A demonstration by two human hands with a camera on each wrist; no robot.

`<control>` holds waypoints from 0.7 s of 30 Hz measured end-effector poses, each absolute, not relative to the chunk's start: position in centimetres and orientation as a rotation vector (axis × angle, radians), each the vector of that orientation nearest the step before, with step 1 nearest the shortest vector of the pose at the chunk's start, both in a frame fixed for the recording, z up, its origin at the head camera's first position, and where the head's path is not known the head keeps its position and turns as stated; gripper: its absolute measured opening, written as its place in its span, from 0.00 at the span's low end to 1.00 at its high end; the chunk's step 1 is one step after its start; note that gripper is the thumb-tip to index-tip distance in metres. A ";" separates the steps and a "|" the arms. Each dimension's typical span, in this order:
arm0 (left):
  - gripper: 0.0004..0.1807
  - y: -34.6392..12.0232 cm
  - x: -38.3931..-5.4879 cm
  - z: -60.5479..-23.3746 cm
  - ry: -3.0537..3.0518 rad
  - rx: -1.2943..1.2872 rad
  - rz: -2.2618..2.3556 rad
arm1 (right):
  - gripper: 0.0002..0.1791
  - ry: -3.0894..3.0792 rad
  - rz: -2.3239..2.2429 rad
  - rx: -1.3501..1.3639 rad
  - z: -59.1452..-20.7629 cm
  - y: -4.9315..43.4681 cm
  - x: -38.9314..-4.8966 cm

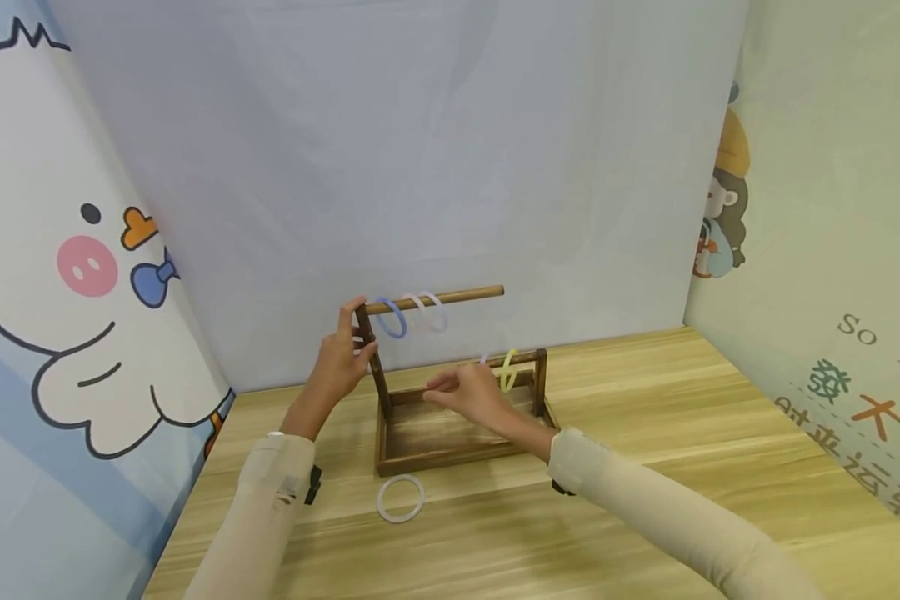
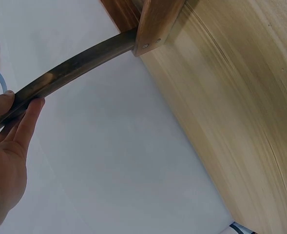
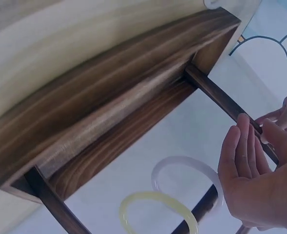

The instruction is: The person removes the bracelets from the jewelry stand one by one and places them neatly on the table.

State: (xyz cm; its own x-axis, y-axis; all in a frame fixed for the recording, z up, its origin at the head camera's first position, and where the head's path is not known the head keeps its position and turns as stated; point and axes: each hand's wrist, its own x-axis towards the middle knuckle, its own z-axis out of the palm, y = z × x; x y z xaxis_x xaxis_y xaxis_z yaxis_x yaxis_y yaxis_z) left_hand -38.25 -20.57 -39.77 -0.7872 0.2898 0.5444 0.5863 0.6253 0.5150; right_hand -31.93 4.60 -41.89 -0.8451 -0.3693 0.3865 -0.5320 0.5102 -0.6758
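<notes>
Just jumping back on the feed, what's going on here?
A person's left hand grips the taller post of a wooden stand near its top. The right hand is over the tray part, beside the lower bar, with nothing clearly visible in its fingers. A blue ring and two pale rings hang on the upper bar; a yellow ring and a pale purple ring are on the lower one. A white ring lies on the table.

soft light, faint shadows on the table [image 1: 720, 433]; wrist views dimmer, bowed, perhaps slightly blurred.
</notes>
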 end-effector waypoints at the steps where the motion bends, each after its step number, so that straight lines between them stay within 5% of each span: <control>1: 0.43 -20.6 -38.3 -39.8 -2.437 -0.695 -0.982 | 0.10 -2.547 1.230 0.770 -41.7 4.7 -32.1; 21: 0.43 -20.5 -38.1 -39.6 -2.443 -0.686 -1.004 | 0.11 -2.485 1.300 0.684 -39.5 5.9 -33.5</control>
